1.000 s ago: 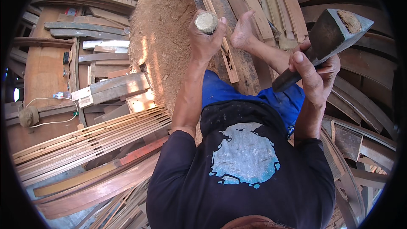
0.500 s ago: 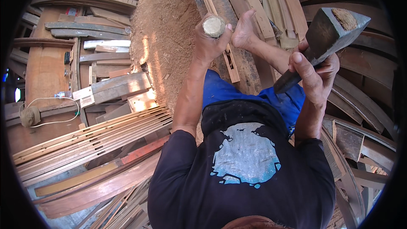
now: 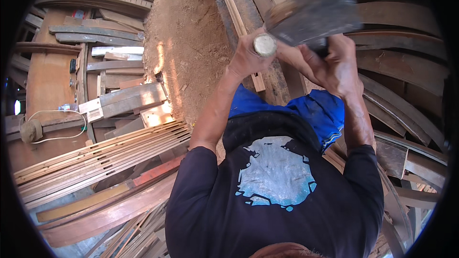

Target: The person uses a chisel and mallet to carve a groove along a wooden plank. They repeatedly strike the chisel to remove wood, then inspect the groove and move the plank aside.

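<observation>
Two things are held, one in each hand, above or beside a long, narrow, pale wooden strip (image 3: 231, 7) that lies lengthwise on a dark, weathered wooden beam (image 3: 249, 5). The left hand (image 3: 245, 56) is over the near part of the strip, fingers wrapped around a cylindrical tool handle with a pale, round end (image 3: 264, 44); that end faces up toward the camera, and the tool's lower part is hidden. Near the strip's close end a small dark slot shows. To the right of the strip, the right hand (image 3: 337, 64) is clamped on the grip of a heavy, dark, block-headed mallet (image 3: 313, 14). The mallet's head is blurred and just beside the tool handle; whether the two touch, I cannot tell. The hands are near each other but apart.

On the near side of the strip are blue trousers (image 3: 318, 110) and a black shirt with a grey and turquoise print (image 3: 205, 186). Left of the strip spreads a brown, sawdust-covered floor (image 3: 186, 28); farther left and nearer the person lies a row of thin, pale slats with dark slots (image 3: 103, 155). Well right of the strip, curved brown boards (image 3: 406, 71) are stacked.
</observation>
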Demonstrator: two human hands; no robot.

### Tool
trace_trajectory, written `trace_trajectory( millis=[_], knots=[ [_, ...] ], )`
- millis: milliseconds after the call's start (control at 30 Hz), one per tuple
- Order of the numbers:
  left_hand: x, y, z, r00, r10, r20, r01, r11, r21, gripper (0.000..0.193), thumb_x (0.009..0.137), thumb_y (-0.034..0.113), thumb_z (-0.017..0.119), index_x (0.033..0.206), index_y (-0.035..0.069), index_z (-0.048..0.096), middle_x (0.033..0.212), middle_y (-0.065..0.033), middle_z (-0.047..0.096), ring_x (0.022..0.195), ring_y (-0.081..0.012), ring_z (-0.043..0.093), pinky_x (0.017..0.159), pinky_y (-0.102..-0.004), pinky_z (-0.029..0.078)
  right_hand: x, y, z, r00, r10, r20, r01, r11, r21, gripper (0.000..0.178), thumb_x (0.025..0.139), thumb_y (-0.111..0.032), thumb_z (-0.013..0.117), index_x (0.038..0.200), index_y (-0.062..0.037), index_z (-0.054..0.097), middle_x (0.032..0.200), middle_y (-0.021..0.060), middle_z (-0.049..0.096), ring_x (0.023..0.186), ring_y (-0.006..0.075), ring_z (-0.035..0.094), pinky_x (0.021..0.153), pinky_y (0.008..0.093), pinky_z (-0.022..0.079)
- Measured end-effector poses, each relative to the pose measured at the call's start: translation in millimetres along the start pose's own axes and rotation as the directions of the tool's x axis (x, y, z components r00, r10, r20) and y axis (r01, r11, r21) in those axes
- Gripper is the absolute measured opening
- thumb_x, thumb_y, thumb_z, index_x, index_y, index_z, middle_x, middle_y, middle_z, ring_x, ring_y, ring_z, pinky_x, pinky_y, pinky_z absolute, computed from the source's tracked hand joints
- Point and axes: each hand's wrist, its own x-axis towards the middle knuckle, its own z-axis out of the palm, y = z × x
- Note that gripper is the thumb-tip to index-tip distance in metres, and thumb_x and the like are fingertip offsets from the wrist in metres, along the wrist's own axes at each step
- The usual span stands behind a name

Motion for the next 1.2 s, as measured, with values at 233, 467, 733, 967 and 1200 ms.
trace_trajectory(
  millis=[233, 467, 733, 967, 1200],
  knots=[
    [3, -16, 5, 0.999, -0.005, -0.041, 0.004, 1.000, -0.014, 0.021, 0.081, 0.007, 0.078, 0.098, 0.001, 0.066, 0.086, -0.0120, 0.073, 0.083, -0.0156, 0.072, 0.074, -0.0313, 0.057, 8, 23, 20, 0.959, 0.024, 0.283, 0.106, 0.895, -0.433, 0.028, 0.083, -0.012, 0.077, 0.108, -0.0033, 0.067, 0.082, 0.0216, 0.069, 0.077, 0.0429, 0.067, 0.067, 0.0476, 0.052],
    [-3, -21, 2, 0.998, -0.068, -0.009, 0.068, 0.997, -0.020, 0.022, 0.082, 0.007, 0.079, 0.095, 0.002, 0.063, 0.079, -0.0098, 0.067, 0.075, -0.0136, 0.065, 0.069, -0.0315, 0.053, 21, -18, -4, 0.973, 0.062, -0.220, -0.029, 0.988, 0.154, 0.007, 0.091, -0.002, 0.072, 0.096, -0.0014, 0.067, 0.076, 0.0015, 0.067, 0.073, 0.0145, 0.062, 0.067, 0.0267, 0.049],
    [-7, -27, 3, 0.990, -0.120, -0.071, 0.115, 0.991, -0.071, 0.025, 0.080, 0.010, 0.079, 0.101, 0.001, 0.068, 0.086, -0.0137, 0.073, 0.080, -0.0188, 0.073, 0.074, -0.0334, 0.056, 27, 7, 8, 0.933, 0.164, 0.319, -0.075, 0.959, -0.274, 0.030, 0.082, -0.019, 0.080, 0.102, -0.0013, 0.066, 0.078, 0.0209, 0.068, 0.077, 0.0444, 0.066, 0.066, 0.0488, 0.051],
    [-4, -18, 5, 0.965, -0.250, -0.082, 0.257, 0.963, 0.082, 0.019, 0.080, 0.008, 0.079, 0.088, 0.002, 0.063, 0.077, -0.0143, 0.069, 0.073, -0.0226, 0.070, 0.068, -0.0354, 0.055, 8, 21, 26, 0.977, -0.056, -0.206, 0.093, 0.981, 0.173, 0.014, 0.079, -0.007, 0.076, 0.089, 0.0008, 0.069, 0.071, 0.0195, 0.066, 0.061, 0.0367, 0.065, 0.055, 0.0438, 0.049],
    [-13, -78, 1, 0.996, -0.053, -0.075, 0.067, 0.977, 0.202, 0.028, 0.087, 0.010, 0.075, 0.111, 0.001, 0.065, 0.108, -0.0086, 0.068, 0.094, -0.0225, 0.066, 0.082, -0.0368, 0.053, -38, 71, 62, 0.974, 0.048, 0.219, -0.080, 0.987, 0.138, 0.023, 0.080, -0.018, 0.075, 0.095, -0.0028, 0.067, 0.070, 0.0163, 0.064, 0.065, 0.0348, 0.064, 0.061, 0.0433, 0.051]
  ],
)
